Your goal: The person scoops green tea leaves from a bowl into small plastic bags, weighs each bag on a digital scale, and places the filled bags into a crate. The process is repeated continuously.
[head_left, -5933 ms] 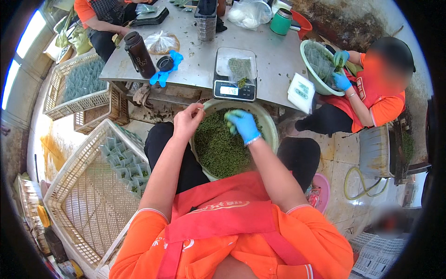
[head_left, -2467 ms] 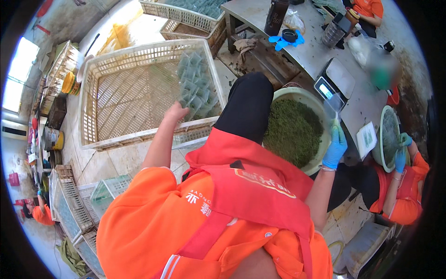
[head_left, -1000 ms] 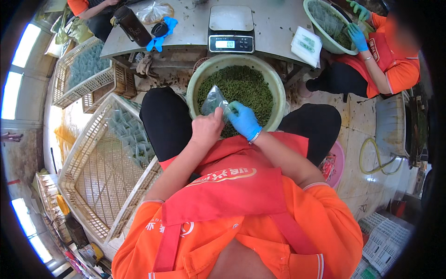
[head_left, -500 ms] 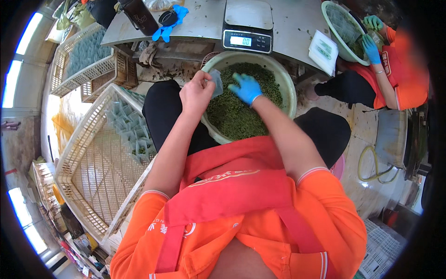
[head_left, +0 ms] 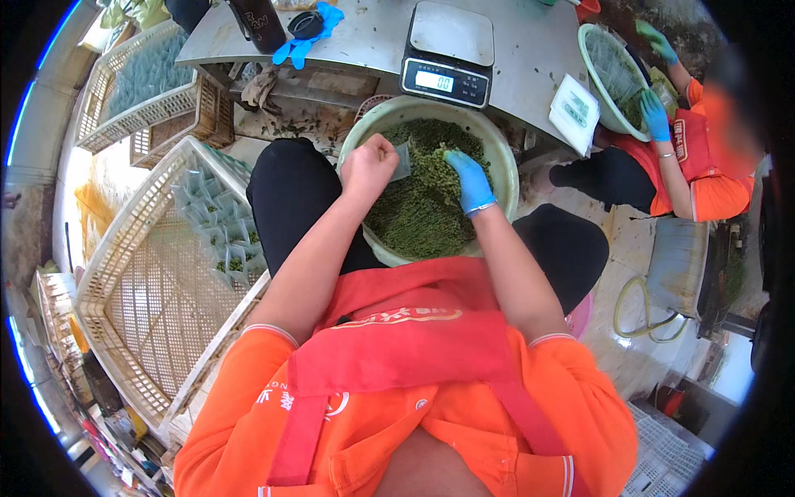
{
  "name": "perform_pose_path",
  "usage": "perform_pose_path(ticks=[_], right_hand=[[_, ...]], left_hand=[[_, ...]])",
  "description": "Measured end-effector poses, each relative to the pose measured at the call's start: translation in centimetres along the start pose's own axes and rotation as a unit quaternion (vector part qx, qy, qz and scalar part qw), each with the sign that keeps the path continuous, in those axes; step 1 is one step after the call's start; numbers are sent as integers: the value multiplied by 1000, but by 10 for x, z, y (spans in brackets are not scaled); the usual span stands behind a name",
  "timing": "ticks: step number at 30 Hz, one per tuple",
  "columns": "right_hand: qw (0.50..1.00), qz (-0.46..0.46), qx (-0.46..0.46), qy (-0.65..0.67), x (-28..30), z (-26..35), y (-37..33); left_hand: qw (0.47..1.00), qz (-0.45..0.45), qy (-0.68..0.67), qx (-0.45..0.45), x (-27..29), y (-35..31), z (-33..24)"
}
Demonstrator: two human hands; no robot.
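Observation:
A large pale green basin (head_left: 506,166) between my knees holds a heap of small green peppercorns (head_left: 418,219). My bare left hand (head_left: 367,169) pinches a small clear plastic bag (head_left: 402,161) over the left part of the heap. Facing it, my right hand (head_left: 469,180), in a blue glove, curls around a handful of the peppercorns close to the bag's mouth. Some of that handful shows at the fingertips; the palm side is partly hidden.
A scale (head_left: 447,73) stands on the metal table beyond the basin. To my left, a plastic crate (head_left: 149,315) holds several filled bags (head_left: 217,217); another crate (head_left: 124,124) sits farther back. At right, a gloved co-worker (head_left: 687,149) works at a second basin (head_left: 598,91).
My right hand has gone from lying spread on the heap to gripping a handful beside the bag. My left hand has shifted slightly right. The co-worker's far hand has risen off their basin.

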State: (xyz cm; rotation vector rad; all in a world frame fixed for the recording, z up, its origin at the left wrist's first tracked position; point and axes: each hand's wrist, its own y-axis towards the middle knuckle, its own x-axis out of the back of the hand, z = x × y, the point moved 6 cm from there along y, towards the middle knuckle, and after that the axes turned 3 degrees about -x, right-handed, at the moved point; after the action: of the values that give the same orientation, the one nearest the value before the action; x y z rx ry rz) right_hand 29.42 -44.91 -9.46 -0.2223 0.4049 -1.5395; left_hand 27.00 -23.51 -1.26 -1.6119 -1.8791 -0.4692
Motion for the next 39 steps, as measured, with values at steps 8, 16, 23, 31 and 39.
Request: perform_pose_path(ticks=[8, 16, 23, 31, 39], right_hand=[[956, 31, -157, 245, -1, 41, -37], [960, 46, -106, 253, -29, 64, -57], [999, 14, 36, 30, -30, 62, -51], [997, 61, 51, 25, -41, 64, -49], [979, 134, -90, 121, -38, 45, -44]], left_hand=[[999, 26, -38, -20, -32, -3, 4], [996, 38, -76, -38, -45, -6, 9], [986, 74, -150, -13, -41, -11, 2], [961, 80, -264, -8, -52, -5, 11], [978, 50, -199, -38, -41, -10, -1]])
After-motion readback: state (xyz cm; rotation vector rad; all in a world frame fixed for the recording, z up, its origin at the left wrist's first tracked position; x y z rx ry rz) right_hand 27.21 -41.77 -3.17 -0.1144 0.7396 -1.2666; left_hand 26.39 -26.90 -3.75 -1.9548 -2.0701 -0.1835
